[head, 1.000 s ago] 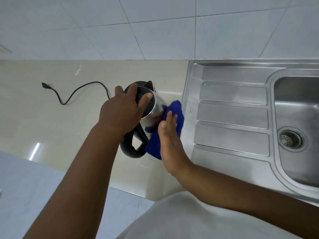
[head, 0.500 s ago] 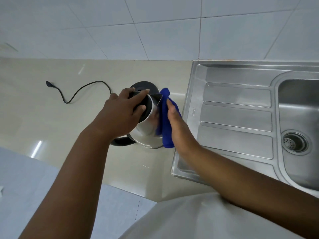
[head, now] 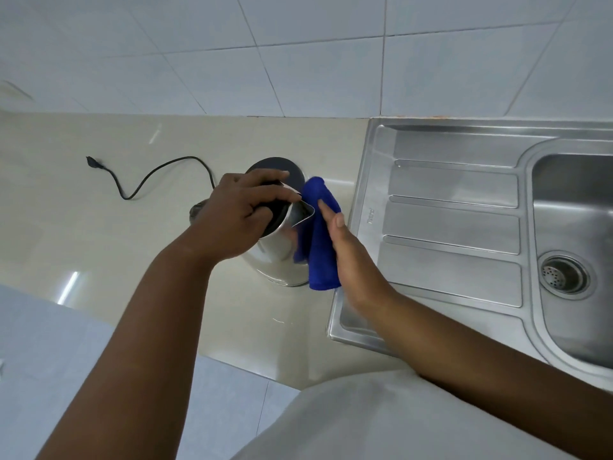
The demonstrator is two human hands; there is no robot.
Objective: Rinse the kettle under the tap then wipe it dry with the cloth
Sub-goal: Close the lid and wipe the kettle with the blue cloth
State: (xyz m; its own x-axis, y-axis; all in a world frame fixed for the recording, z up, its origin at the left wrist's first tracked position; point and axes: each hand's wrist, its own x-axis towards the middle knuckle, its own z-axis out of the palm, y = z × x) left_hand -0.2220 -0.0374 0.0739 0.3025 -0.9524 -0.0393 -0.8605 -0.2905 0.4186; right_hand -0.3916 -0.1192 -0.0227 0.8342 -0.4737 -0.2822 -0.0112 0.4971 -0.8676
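A shiny steel kettle (head: 277, 257) with a black lid is held tilted above the beige counter, its spout pointing right. My left hand (head: 238, 217) grips it from above around the lid and rim. My right hand (head: 351, 257) presses a folded blue cloth (head: 320, 234) flat against the kettle's right side, just below the spout. The kettle's handle is hidden behind my left hand.
The kettle's black round base (head: 282, 166) sits on the counter (head: 83, 220) behind the kettle, its cord (head: 149, 175) trailing left to a plug. A steel sink (head: 580, 227) with a ribbed drainboard (head: 454, 227) lies to the right. The tiled wall (head: 298, 54) is behind.
The kettle has been turned so its spout now faces right and its handle is out of sight. My right hand with the cloth has slid along the kettle's side.
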